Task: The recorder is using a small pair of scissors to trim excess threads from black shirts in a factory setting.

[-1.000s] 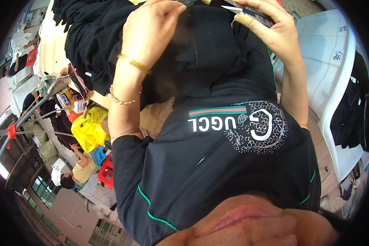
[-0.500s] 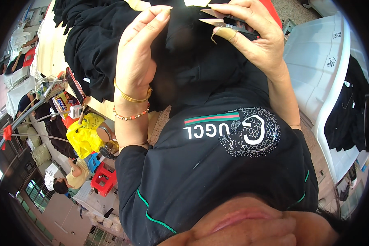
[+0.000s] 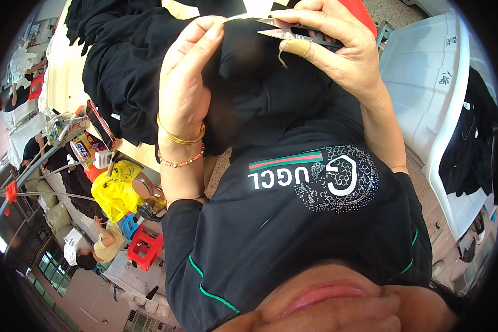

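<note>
My left hand (image 3: 185, 83), with gold bangles and a beaded bracelet at the wrist, is closed in a pinch at the edge of a black garment (image 3: 249, 52). That edge runs from its fingertips toward the thread snips (image 3: 276, 34). My right hand (image 3: 346, 47) grips the snips, their two pointed blades parted and turned left against the cloth edge. A tan wrap covers the right thumb, and a loose strip hangs from it. Exactly what lies between the blades is too small to tell.
More black garments (image 3: 113, 83) are heaped on the pale wooden table (image 3: 63, 77) to the left. A white plastic bin (image 3: 418, 88) stands at the right, with dark clothes beside it. Lower left are a yellow plastic bag (image 3: 113, 191), a red stool (image 3: 145, 247) and another person (image 3: 109, 242).
The snips have moved a little left and down, closer to my left fingertips. The garment's edge now shows raised between both hands. My left hand has dropped slightly.
</note>
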{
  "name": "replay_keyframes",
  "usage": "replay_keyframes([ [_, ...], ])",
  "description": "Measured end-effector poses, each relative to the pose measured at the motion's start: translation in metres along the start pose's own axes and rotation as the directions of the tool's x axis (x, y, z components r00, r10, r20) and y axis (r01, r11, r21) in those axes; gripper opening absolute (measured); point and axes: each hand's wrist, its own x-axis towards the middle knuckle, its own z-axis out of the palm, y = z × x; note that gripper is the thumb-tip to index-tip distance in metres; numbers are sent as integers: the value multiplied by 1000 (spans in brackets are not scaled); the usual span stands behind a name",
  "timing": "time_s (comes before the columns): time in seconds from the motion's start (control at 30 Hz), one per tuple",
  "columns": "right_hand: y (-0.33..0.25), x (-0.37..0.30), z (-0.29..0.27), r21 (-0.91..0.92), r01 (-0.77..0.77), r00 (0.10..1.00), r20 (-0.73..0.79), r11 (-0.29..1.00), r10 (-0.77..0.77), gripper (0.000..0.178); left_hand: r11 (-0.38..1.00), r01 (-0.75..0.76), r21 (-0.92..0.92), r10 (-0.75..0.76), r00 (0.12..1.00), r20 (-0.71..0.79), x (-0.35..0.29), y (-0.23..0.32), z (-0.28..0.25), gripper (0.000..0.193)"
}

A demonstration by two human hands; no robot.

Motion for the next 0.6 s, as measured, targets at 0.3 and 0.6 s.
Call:
replay_keyframes([
  [0.3,2,2,5,-85,138,988,-60,987,-143,27,987,-12,160,0,997,74,-4,6,-2,15],
  [0.6,4,0,16,-133,149,986,-50,980,-157,39,310,-124,943,148,986,81,-29,27,-21,16],
])
